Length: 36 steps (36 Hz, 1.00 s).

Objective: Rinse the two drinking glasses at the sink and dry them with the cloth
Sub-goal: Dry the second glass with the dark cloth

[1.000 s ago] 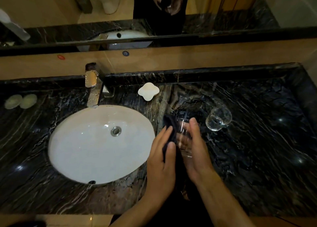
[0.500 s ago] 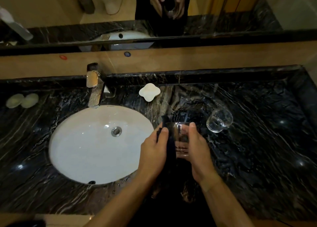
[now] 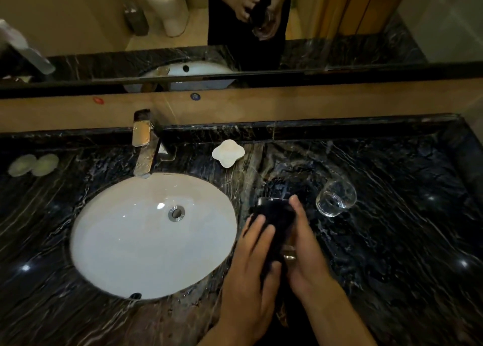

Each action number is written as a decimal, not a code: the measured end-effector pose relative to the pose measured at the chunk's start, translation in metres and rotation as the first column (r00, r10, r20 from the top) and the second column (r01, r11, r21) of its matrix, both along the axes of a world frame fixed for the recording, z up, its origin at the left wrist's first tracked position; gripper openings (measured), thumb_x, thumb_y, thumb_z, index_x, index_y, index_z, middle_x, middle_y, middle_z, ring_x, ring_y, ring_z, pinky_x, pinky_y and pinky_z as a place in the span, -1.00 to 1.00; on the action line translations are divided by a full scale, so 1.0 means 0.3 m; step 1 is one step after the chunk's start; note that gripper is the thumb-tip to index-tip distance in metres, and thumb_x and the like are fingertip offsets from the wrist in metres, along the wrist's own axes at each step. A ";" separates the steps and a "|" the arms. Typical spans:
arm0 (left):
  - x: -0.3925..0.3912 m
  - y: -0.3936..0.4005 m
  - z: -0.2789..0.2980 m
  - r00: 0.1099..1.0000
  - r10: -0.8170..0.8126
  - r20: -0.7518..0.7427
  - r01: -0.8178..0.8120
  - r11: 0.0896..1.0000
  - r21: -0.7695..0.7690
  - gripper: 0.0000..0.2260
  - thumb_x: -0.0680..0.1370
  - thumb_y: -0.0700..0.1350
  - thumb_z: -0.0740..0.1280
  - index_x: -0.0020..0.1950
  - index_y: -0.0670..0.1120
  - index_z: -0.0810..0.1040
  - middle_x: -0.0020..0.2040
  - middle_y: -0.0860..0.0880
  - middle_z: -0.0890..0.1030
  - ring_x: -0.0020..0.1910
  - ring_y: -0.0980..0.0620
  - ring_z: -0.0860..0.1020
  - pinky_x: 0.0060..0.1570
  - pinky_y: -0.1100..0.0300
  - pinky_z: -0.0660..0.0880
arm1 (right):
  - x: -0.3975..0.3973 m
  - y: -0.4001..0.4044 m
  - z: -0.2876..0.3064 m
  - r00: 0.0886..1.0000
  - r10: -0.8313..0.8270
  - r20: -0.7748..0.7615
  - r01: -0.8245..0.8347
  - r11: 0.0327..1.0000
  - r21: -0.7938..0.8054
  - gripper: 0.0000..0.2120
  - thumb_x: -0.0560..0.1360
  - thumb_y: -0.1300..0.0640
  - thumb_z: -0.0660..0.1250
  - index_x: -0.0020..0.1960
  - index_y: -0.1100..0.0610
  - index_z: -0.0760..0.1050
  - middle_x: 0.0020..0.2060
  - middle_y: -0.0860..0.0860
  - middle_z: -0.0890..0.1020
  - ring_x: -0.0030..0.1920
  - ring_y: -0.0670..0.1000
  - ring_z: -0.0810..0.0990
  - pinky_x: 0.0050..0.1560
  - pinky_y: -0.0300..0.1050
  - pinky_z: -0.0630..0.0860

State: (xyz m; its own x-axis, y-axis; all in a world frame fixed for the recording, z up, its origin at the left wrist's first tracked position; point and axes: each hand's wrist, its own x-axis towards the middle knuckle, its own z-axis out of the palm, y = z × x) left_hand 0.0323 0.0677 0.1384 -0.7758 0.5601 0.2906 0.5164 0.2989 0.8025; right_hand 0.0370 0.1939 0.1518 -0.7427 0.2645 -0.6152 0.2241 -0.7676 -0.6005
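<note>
Black veined marble forms the table (image 3: 392,241), with a mirror (image 3: 78,18) running along the far wall. White oval sink (image 3: 146,241) sits at the left, a chrome faucet (image 3: 143,146) at its far rim. Right of the sink, the left hand (image 3: 251,272) presses a dark cloth (image 3: 274,230) against a drinking glass (image 3: 288,252), fingers (image 3: 257,230) stretched along the cloth. The right hand (image 3: 305,249) cups the glass from the right, fingers curled around it. A second glass (image 3: 335,198) stands on the table just right. A white soap dish (image 3: 228,152) lies far of the hands.
</note>
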 end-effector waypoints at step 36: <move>-0.007 0.004 0.066 0.897 0.118 0.425 -0.138 0.990 0.016 -0.54 0.61 0.31 0.07 0.51 0.30 0.27 0.51 0.32 0.31 0.50 0.29 0.28 0.44 0.32 0.26 | 0.022 0.004 0.034 1.000 -0.010 0.014 0.011 0.998 -0.056 -0.25 0.44 -0.39 0.19 0.34 0.18 0.53 0.14 0.19 0.70 0.01 0.11 0.73 -0.08 -0.03 0.63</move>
